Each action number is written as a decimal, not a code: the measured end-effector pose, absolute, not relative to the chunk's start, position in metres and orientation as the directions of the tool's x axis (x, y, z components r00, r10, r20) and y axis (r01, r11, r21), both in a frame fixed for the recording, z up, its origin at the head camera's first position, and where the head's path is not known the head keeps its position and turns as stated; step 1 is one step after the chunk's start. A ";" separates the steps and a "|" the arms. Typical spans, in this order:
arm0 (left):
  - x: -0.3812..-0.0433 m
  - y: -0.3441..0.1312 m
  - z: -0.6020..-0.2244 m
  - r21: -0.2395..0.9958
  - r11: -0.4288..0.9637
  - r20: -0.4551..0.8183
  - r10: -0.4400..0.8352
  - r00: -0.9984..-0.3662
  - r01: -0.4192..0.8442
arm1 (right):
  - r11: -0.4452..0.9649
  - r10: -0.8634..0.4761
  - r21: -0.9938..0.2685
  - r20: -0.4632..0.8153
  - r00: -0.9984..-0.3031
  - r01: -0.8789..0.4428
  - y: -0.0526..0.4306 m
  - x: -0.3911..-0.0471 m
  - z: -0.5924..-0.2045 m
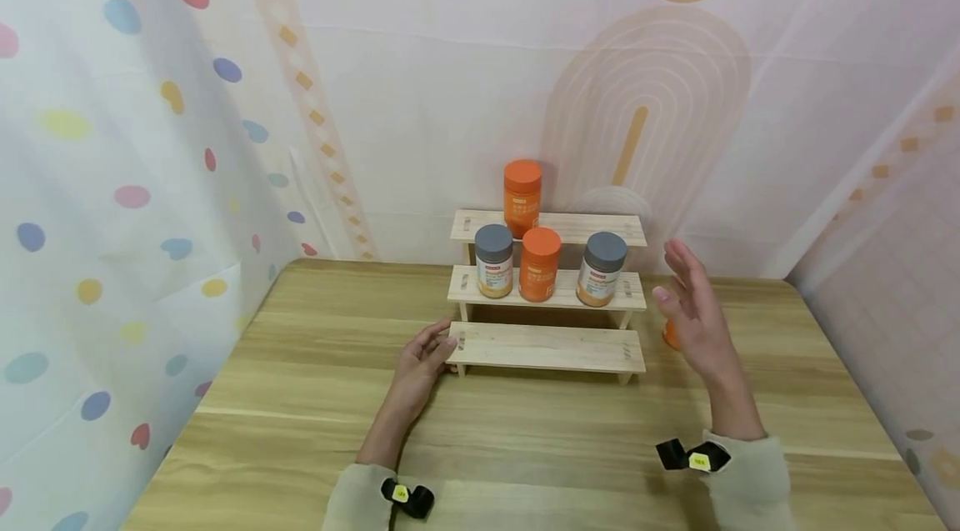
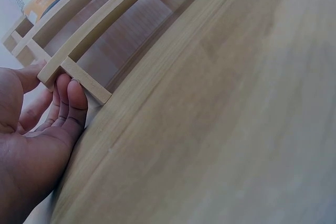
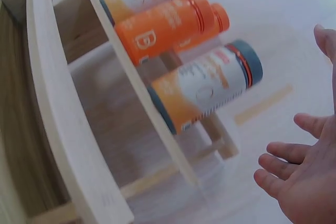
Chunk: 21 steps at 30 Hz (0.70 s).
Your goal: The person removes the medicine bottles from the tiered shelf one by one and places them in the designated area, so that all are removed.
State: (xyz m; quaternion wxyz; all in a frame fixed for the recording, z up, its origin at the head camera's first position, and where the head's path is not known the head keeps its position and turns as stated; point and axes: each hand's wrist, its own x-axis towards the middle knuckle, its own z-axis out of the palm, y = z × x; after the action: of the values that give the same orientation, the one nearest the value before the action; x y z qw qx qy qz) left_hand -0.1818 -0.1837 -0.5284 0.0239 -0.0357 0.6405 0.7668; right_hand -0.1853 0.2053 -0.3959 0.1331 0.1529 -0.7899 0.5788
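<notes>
The left hand (image 1: pixel 418 364) pinched the low left end of the wooden rack (image 1: pixel 547 346) on the desk (image 1: pixel 540 431); the right hand (image 1: pixel 699 327), fingers extended, held nothing. The rack seemed light, stiff — best gripped by its ends, lest jars (image 1: pixel 538 277) topple.

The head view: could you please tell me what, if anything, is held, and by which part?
The left hand grips the wooden rack by the left end of its lowest shelf; the right hand holds nothing.

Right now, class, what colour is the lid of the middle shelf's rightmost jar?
Bluish grey; the lid shows best from the head.
</notes>
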 end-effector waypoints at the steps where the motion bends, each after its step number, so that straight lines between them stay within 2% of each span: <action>1: -0.182 -0.183 -0.529 0.980 -0.181 -0.087 -0.012 -0.996 -0.083 | 0.272 -0.097 -0.873 0.393 -0.914 -0.404 0.203 -0.185 -0.395; 15: -0.182 -0.183 -0.529 0.982 -0.172 -0.086 -0.019 -0.996 -0.082 | 0.303 -0.219 -0.816 0.443 -0.869 -0.492 0.176 -0.200 -0.361; 21: -0.182 -0.183 -0.529 0.981 -0.175 -0.089 -0.017 -0.996 -0.085 | 0.317 -0.256 -0.819 0.412 -0.874 -0.479 0.167 -0.210 -0.344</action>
State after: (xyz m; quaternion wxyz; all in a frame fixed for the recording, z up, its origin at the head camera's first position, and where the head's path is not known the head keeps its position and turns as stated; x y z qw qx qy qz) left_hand -0.1819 -0.1828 -0.5290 0.0224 -0.0397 0.6418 0.7655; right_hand -0.2102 0.1675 -0.3444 0.1036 0.2281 -0.8048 0.5381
